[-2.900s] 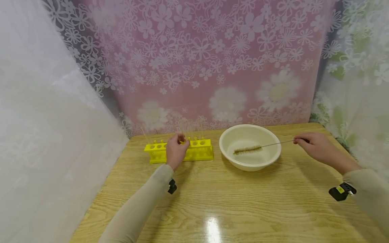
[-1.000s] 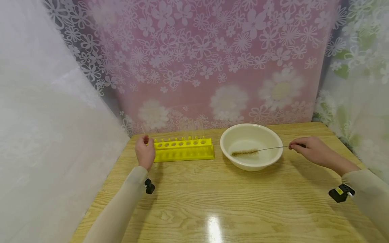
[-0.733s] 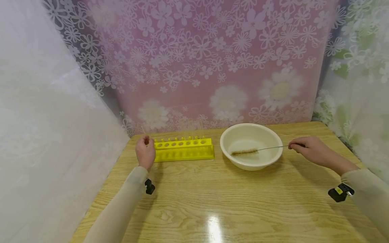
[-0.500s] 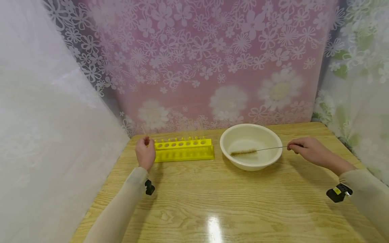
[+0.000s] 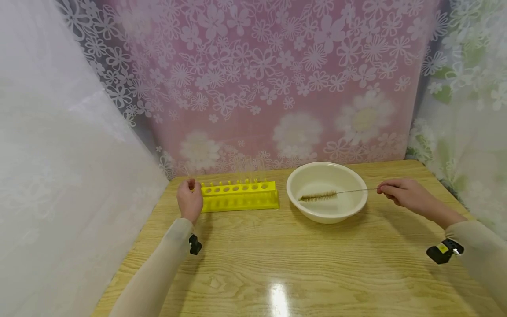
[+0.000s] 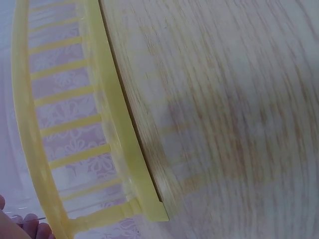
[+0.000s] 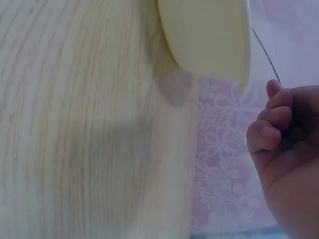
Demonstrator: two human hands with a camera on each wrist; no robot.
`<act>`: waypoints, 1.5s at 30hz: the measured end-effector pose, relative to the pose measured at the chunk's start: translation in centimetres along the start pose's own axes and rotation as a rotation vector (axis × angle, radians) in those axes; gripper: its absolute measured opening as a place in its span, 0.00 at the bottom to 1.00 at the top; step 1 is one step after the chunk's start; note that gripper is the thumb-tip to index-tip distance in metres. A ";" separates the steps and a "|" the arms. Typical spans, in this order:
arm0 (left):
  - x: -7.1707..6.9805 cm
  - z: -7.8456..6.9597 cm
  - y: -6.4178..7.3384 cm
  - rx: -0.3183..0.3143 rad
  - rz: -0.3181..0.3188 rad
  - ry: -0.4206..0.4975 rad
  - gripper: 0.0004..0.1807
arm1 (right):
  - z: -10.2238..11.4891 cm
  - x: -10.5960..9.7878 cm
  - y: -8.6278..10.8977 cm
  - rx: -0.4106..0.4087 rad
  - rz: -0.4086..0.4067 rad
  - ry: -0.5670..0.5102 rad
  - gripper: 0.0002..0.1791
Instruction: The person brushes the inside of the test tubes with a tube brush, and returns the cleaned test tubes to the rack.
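Observation:
My left hand (image 5: pixel 189 201) is at the left end of a yellow test tube rack (image 5: pixel 237 189), its thumb and fingers curled around a clear glass test tube (image 5: pixel 187 170) in the end hole. In the left wrist view, the fingertips (image 6: pixel 30 226) show at the lower left beside the rack's top bar; most of the tube is hard to see. With thumb and fingers, my right hand (image 5: pixel 408 193) pinches the twisted wire of a test tube brush (image 5: pixel 318 196). The brush's bristled head is over the inside of a cream basin (image 5: pixel 293 204). The right wrist view shows the wire (image 7: pixel 266 55) leaving the fingertips.
Several clear test tubes (image 5: pixel 249 169) stand upright in the right part of the rack. The basin sits right of the rack on a wood-grain table (image 5: pixel 245 259). Floral curtains (image 5: pixel 253 88) hang behind and along both sides.
My left hand has moved from the rack's middle to the test tube at its left end, then stayed there. My right hand has shifted the brush slightly, its head now a little farther left.

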State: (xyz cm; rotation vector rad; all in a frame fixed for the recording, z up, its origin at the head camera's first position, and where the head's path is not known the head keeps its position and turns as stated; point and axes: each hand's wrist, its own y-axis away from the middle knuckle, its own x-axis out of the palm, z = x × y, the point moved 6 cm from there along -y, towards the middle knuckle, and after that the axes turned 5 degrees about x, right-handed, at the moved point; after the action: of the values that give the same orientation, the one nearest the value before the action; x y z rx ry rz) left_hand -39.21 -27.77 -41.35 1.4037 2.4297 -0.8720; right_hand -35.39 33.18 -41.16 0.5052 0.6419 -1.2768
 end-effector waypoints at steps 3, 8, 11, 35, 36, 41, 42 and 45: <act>-0.1 -0.2 -0.1 0.016 -0.011 0.004 0.21 | 0.0 -0.3 0.1 0.008 -0.014 -0.023 0.22; -0.4 -1.0 -0.4 0.047 -0.040 0.017 0.20 | 0.1 -0.8 0.2 0.022 -0.036 -0.049 0.22; -0.7 -1.7 -0.6 0.071 -0.053 0.036 0.20 | 0.0 -1.0 0.3 0.034 -0.036 -0.064 0.23; 1.1 -10.8 2.9 0.451 0.081 0.075 0.17 | 0.2 -2.9 0.8 0.022 -0.059 -0.096 0.24; 1.4 -11.2 3.3 0.463 0.105 0.065 0.17 | 0.2 -3.0 0.8 0.018 -0.058 -0.103 0.24; 3.1 -12.8 5.5 0.534 0.202 0.011 0.15 | 0.2 -3.3 0.9 0.003 -0.070 -0.123 0.24; 3.4 -13.1 5.9 0.545 0.223 0.005 0.15 | 0.2 -3.4 0.9 -0.001 -0.074 -0.121 0.24; 4.4 -13.7 7.1 0.581 0.278 -0.040 0.15 | 0.1 -3.6 1.0 -0.001 -0.080 -0.118 0.23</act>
State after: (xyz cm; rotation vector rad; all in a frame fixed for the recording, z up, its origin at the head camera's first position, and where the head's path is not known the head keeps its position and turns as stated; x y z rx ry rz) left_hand -34.04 -14.00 -35.06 1.8224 1.9552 -1.5857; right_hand -34.94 35.91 -38.56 0.4032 0.5680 -1.3708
